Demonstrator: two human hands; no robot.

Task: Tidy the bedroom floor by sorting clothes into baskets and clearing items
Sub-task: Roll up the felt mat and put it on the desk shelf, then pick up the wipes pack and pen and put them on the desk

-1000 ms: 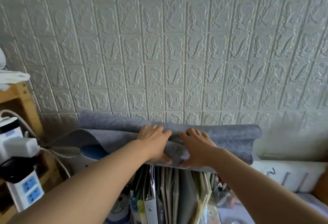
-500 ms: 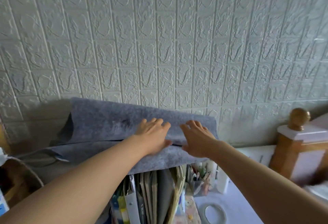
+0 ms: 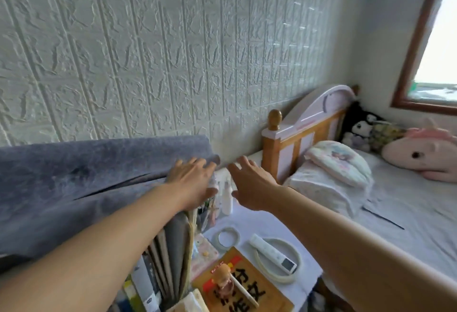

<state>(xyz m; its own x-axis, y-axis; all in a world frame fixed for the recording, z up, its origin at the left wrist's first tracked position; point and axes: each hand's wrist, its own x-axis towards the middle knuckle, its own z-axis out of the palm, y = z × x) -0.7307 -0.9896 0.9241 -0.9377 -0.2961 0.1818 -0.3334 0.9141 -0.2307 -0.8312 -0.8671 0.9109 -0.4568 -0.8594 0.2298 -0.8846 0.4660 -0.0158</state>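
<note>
Left hand (image 3: 191, 183) lies flat on the grey mat (image 3: 74, 188), grip open; right hand (image 3: 249, 185) hovers beside it, fingers spread, holding nothing

grey mat (image 3: 74, 188) blocks left, bedpost (image 3: 273, 138) perhaps right

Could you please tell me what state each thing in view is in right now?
Grey felt mat: rolled, lying on top of the upright folders.
Left hand: open, resting on the mat's end.
Right hand: open, holding nothing.
Folders: standing upright.
White remote: lying flat on the table.
</note>
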